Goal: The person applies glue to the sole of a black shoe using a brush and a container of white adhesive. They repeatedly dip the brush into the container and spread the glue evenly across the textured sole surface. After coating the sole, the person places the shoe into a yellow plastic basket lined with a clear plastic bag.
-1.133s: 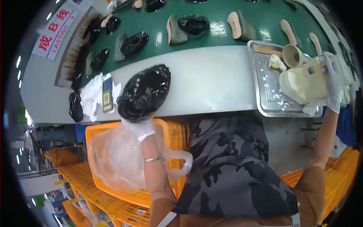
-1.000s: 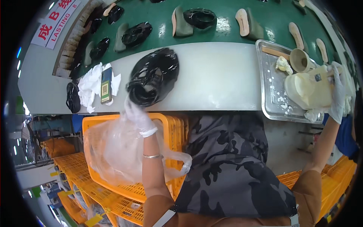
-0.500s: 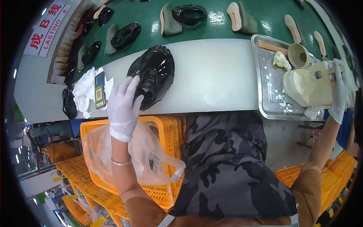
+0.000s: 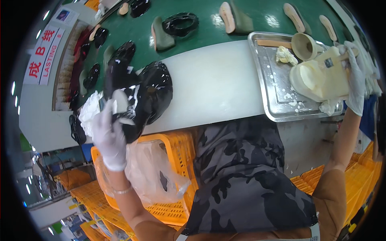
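My left hand [image 4: 109,138], white-gloved and blurred by motion, grips a glossy black shoe upper [image 4: 138,98] near its lower end. It is raised in front of a pile of similar black uppers [image 4: 161,86] on the white worktop. My right hand [image 4: 356,86], also gloved, is closed at the far end of a cut-open translucent plastic jug [image 4: 335,80] holding cream-white paste. A tan wooden handle [image 4: 352,54] shows at its fingers; what it belongs to is hidden. The jug lies tilted on a metal tray [image 4: 270,102].
On the tray are a beige cup [image 4: 303,45], a crumpled pale lump [image 4: 286,55] and a wooden strip [image 4: 273,43]. Beyond the worktop, a green conveyor [image 4: 205,38] carries shoe lasts [image 4: 163,36] and black uppers. White cloth [image 4: 91,108] lies left; an orange crate [image 4: 189,160] stands below.
My left hand has taken hold of a black upper and drawn it left off the pile. The right hand stays at the jug. The whole view has shifted slightly.
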